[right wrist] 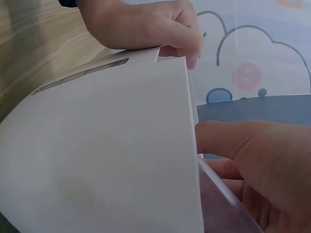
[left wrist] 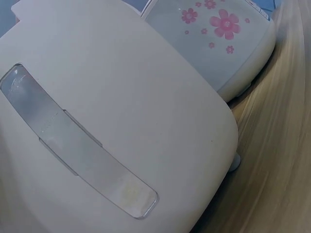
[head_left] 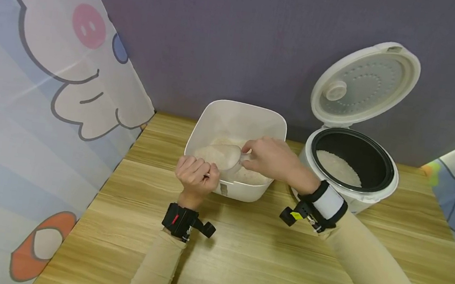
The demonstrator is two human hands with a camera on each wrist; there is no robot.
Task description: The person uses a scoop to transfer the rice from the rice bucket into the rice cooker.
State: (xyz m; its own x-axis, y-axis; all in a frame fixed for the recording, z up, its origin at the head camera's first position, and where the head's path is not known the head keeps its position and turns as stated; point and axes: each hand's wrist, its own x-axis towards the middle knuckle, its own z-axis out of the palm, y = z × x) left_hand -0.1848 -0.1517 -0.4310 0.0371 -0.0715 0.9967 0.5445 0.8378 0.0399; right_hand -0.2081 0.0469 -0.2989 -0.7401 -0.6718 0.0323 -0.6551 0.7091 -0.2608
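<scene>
A white rice bin (head_left: 242, 192) stands on the table with loose rice (head_left: 253, 177) in its bottom. My left hand (head_left: 197, 174) grips the bin's front-left rim, its fingers curled over the edge; the right wrist view also shows this left hand (right wrist: 150, 26) at the rim. Inside the bin, my right hand (head_left: 272, 157) holds a clear scoop (head_left: 231, 159) by its handle. Rice lies in and around the scoop, whose far end points left. Part of the right hand (right wrist: 272, 165) shows beyond the bin wall in the right wrist view.
To the right of the bin stands a white rice cooker (head_left: 360, 205), its lid (head_left: 371, 84) raised and rice (head_left: 339, 169) in its dark inner pot. Pink flowers mark its side (left wrist: 226, 24). A grey wall (head_left: 240, 34) rises behind; a printed curtain (head_left: 19, 135) hangs at left.
</scene>
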